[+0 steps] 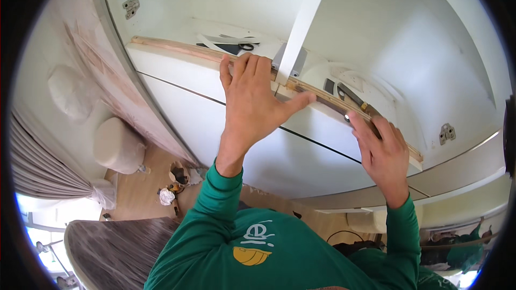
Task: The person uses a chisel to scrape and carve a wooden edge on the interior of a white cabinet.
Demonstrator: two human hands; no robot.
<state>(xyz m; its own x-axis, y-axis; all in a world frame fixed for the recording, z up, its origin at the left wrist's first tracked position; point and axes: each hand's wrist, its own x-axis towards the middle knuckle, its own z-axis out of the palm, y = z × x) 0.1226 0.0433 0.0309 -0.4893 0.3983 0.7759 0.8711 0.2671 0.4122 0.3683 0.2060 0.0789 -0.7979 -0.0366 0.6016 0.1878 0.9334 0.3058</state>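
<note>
A long, narrow wooden strip point(177, 46) lies along the front edge of a white cabinet point(188, 83), running from the far left to the lower right. My left hand point(251, 99) rests across it just left of the upright divider point(306, 21). Its fingers reach over the strip and its thumb is spread out to the right, slightly blurred. My right hand point(384, 153) curls its fingers over the strip's right part, the index finger pointing left along it. A small bright spot shows at that fingertip; what it is I cannot make out.
Inside the cabinet lie dark-handled scissors point(245, 46), a grey box point(299, 62) behind the divider and a handled tool point(352, 95). Metal hinges point(130, 8) are on the side walls. Below stand a covered stool point(119, 145), a yellow-black power tool point(174, 189) and a plastic-covered piece of furniture point(115, 249).
</note>
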